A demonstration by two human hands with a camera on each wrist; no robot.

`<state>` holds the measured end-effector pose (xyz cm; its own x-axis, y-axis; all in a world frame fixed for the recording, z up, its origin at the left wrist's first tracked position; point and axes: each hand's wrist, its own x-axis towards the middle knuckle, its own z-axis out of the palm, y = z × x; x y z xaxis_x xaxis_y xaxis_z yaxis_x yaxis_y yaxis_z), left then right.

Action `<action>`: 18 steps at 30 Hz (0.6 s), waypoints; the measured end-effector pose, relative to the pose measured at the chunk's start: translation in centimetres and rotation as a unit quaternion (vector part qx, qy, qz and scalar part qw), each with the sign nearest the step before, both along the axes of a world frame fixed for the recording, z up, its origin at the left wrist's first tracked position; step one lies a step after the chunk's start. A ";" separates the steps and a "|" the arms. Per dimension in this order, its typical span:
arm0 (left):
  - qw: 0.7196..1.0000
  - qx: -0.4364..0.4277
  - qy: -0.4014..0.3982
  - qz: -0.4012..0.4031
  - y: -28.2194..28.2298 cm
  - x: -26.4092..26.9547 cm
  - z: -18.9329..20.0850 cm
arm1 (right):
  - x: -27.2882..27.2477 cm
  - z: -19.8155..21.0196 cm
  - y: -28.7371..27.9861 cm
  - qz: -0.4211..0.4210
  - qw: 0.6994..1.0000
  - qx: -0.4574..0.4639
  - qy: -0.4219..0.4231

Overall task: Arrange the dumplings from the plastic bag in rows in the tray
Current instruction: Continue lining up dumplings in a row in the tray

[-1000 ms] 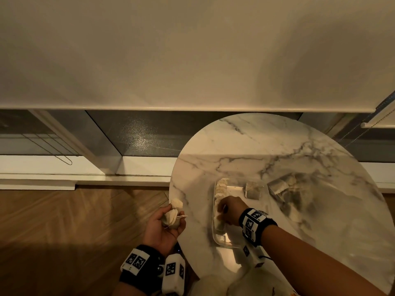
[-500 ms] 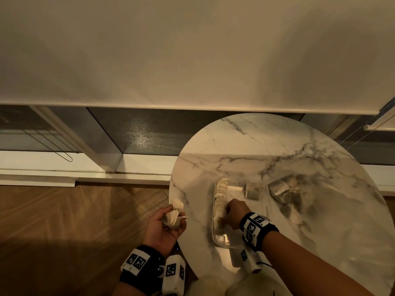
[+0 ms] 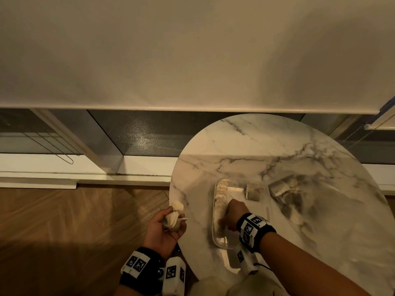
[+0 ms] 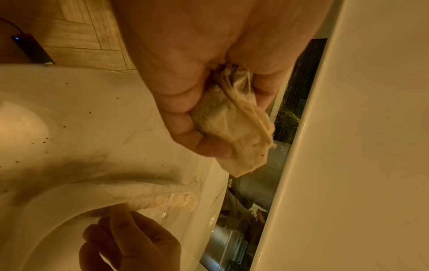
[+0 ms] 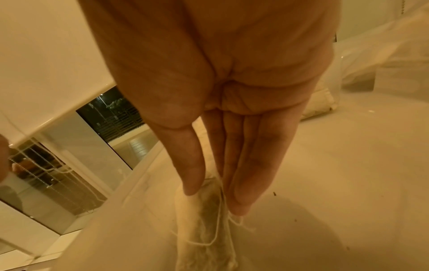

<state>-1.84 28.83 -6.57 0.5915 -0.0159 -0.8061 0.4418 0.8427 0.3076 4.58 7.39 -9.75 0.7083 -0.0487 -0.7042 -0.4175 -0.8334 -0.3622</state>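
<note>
A clear plastic tray (image 3: 219, 242) lies on the round marble table (image 3: 277, 146). A row of pale cloth-like dumplings (image 3: 220, 189) runs along its left wall. My right hand (image 3: 229, 212) reaches down into the tray at that row. In the right wrist view, thumb and straight fingers (image 5: 243, 183) pinch the top of a dumpling (image 5: 202, 229) that stands on the tray floor. My left hand (image 3: 171, 221) hovers off the table's left edge, gripping a small bunch of dumplings (image 4: 236, 132). The plastic bag (image 3: 284, 186) lies right of the tray.
One loose dumpling (image 3: 254, 192) sits at the tray's far right corner. Wooden floor (image 3: 74, 231) lies left of the table, and a window sill (image 3: 64, 165) and roller blind (image 3: 192, 50) are beyond it. A small dark device with a blue light (image 4: 25, 44) is on the floor.
My right hand has shifted slightly nearer along the row in the tray. My left hand keeps its bunch of dumplings in the same place.
</note>
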 end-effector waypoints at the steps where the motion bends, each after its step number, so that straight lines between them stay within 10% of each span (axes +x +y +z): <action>1: 1.000 -0.002 0.000 0.001 0.0 0.0 0.0 | 0.1 -0.3 0.0 0.002 1.000 0.003 -0.002; 18: 1.000 -0.006 -0.006 0.001 0.0 0.0 0.2 | 0.5 -1.8 -1.5 -0.041 0.998 0.035 0.030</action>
<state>-1.87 28.84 -6.34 0.6019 -0.0243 -0.7982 0.4367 0.8469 0.3034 5.11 5.93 -11.60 0.6603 -0.0547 -0.7490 -0.5061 -0.7692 -0.3900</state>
